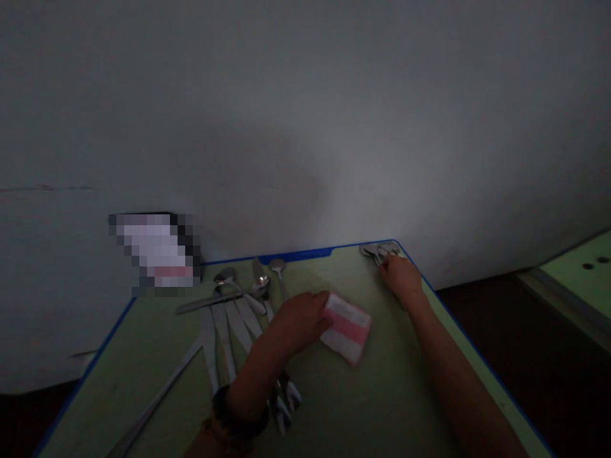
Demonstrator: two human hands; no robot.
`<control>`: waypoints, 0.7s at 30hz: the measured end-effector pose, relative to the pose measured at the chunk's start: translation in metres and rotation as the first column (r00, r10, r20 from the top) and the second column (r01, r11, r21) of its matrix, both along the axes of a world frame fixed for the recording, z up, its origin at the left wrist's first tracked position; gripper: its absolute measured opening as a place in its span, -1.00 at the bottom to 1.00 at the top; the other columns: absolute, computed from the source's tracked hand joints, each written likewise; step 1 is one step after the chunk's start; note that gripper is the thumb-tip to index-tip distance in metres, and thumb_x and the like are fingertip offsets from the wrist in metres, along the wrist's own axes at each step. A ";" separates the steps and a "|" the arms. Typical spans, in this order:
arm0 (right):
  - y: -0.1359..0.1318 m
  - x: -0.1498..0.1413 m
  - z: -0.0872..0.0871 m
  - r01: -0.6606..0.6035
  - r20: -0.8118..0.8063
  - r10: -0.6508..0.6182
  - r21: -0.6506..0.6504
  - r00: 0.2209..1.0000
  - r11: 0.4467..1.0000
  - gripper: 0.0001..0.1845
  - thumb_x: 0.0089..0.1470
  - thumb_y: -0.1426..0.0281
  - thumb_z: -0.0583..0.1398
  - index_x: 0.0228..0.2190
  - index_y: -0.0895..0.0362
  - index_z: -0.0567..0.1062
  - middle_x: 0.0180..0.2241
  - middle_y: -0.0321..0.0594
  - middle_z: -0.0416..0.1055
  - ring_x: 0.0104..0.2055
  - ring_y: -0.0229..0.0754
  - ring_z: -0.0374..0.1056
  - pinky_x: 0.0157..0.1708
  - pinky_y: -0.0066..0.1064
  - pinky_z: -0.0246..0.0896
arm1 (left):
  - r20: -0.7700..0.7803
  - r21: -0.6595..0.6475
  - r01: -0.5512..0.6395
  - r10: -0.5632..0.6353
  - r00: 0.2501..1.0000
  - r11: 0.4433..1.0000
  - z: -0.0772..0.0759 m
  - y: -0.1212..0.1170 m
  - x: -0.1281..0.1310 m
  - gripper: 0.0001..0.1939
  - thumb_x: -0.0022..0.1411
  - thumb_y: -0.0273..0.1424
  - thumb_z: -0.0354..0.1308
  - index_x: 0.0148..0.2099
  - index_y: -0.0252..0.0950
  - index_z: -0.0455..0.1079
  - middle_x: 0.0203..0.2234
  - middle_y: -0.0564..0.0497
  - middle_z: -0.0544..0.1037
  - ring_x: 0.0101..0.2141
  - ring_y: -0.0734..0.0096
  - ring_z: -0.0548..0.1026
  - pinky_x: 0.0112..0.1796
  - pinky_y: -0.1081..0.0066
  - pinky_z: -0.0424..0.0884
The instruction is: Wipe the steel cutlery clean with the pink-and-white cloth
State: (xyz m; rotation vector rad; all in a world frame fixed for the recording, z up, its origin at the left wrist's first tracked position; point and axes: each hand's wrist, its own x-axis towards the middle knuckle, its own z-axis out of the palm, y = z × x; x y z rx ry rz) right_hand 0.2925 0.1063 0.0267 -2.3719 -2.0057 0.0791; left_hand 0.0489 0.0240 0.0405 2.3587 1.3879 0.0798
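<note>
My left hand point(303, 321) pinches one end of a folded pink-and-white cloth point(347, 326) above the middle of the table. At the far right corner, my right hand point(400, 277) has its fingers closed on a spoon point(370, 252) among several others lying there. How firmly it grips the spoon is hidden by the fingers. Several metal pieces of cutlery point(224, 337) are spread on the left half of the table, spoons and knives among them. Part of this cutlery is covered by my left forearm.
The pale green table point(377, 407) has a blue edge and stands against a grey wall point(296, 127). A pixelated upright object point(153, 248) leans at the back left corner. Another green tabletop point(580, 280) stands at the far right.
</note>
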 end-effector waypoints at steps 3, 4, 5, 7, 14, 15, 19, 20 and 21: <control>0.000 0.000 0.000 0.003 -0.007 -0.004 -0.009 1.000 1.000 -0.70 0.07 0.30 0.01 -0.24 0.14 0.46 -0.21 0.02 0.45 -0.13 0.04 0.37 -0.25 -0.25 0.22 | 0.004 0.014 -0.004 0.004 1.000 1.000 0.000 0.000 0.000 -0.73 0.19 -0.34 -0.05 -0.08 -0.30 0.27 -0.21 -0.11 0.49 -0.18 0.26 0.44 -0.18 0.38 0.30; 0.000 0.000 0.000 0.006 -0.009 -0.006 -0.017 1.000 1.000 -0.70 0.07 0.31 0.02 -0.24 0.14 0.46 -0.21 0.02 0.45 -0.13 0.02 0.37 -0.24 -0.25 0.22 | 0.004 0.016 -0.003 0.003 1.000 1.000 0.000 0.000 0.000 -0.74 0.19 -0.34 -0.05 -0.09 -0.30 0.27 -0.22 -0.10 0.49 -0.18 0.27 0.44 -0.18 0.38 0.30; 0.000 0.000 -0.001 0.006 -0.011 -0.006 -0.026 1.000 1.000 -0.70 0.06 0.31 0.03 -0.24 0.14 0.46 -0.21 0.01 0.45 -0.12 0.01 0.37 -0.23 -0.27 0.21 | 0.003 0.019 -0.003 0.003 1.000 1.000 0.000 0.000 0.000 -0.74 0.19 -0.34 -0.05 -0.09 -0.30 0.27 -0.22 -0.10 0.49 -0.19 0.27 0.44 -0.18 0.38 0.30; 0.000 0.000 -0.001 0.002 -0.015 -0.002 -0.042 1.000 0.999 -0.71 0.05 0.32 0.04 -0.24 0.14 0.47 -0.21 0.01 0.45 -0.11 -0.01 0.36 -0.21 -0.29 0.21 | -0.005 0.018 -0.007 0.007 1.000 1.000 0.002 0.000 0.001 -0.74 0.19 -0.35 -0.05 -0.09 -0.30 0.27 -0.22 -0.10 0.49 -0.19 0.27 0.44 -0.19 0.37 0.30; 0.003 0.002 -0.004 -0.019 -0.007 0.019 -0.051 1.000 0.999 -0.73 0.06 0.33 0.03 -0.25 0.13 0.46 -0.18 -0.03 0.43 -0.12 -0.04 0.36 -0.23 -0.32 0.20 | 0.008 0.049 0.012 -0.013 1.000 0.999 -0.001 0.001 -0.001 -0.78 0.19 -0.33 -0.05 -0.14 -0.27 0.30 -0.23 -0.09 0.49 -0.20 0.27 0.45 -0.20 0.38 0.31; 0.003 0.002 -0.005 -0.019 -0.005 0.019 -0.048 1.000 0.999 -0.73 0.07 0.33 0.03 -0.24 0.13 0.45 -0.18 -0.03 0.43 -0.12 -0.05 0.35 -0.23 -0.33 0.19 | 0.007 0.053 0.011 -0.012 1.000 0.999 -0.002 0.001 -0.001 -0.77 0.19 -0.32 -0.04 -0.14 -0.27 0.30 -0.23 -0.09 0.49 -0.20 0.27 0.45 -0.20 0.37 0.31; 0.003 0.000 -0.006 -0.022 -0.002 0.022 -0.037 1.000 0.999 -0.73 0.08 0.35 0.02 -0.23 0.14 0.44 -0.19 -0.04 0.42 -0.13 -0.07 0.35 -0.24 -0.34 0.19 | -0.010 0.049 0.008 -0.008 1.000 0.999 0.000 0.000 0.000 -0.78 0.17 -0.32 -0.02 -0.15 -0.28 0.31 -0.24 -0.09 0.49 -0.21 0.26 0.45 -0.21 0.37 0.32; 0.002 -0.001 -0.005 -0.025 0.000 0.025 -0.024 1.000 0.999 -0.73 0.08 0.35 0.03 -0.23 0.15 0.44 -0.18 -0.03 0.42 -0.13 -0.06 0.35 -0.24 -0.34 0.19 | -0.012 0.047 0.010 -0.010 1.000 0.999 0.000 0.000 0.000 -0.78 0.17 -0.32 -0.02 -0.16 -0.28 0.32 -0.23 -0.09 0.50 -0.21 0.26 0.45 -0.22 0.37 0.32; 0.001 -0.002 -0.003 -0.034 0.001 0.034 0.002 0.999 0.999 -0.73 0.08 0.34 0.04 -0.22 0.16 0.43 -0.17 -0.02 0.40 -0.12 -0.06 0.33 -0.23 -0.34 0.18 | -0.011 0.042 0.014 -0.013 1.000 0.999 0.001 0.000 0.000 -0.78 0.18 -0.32 -0.02 -0.16 -0.28 0.33 -0.23 -0.09 0.50 -0.21 0.26 0.45 -0.21 0.37 0.32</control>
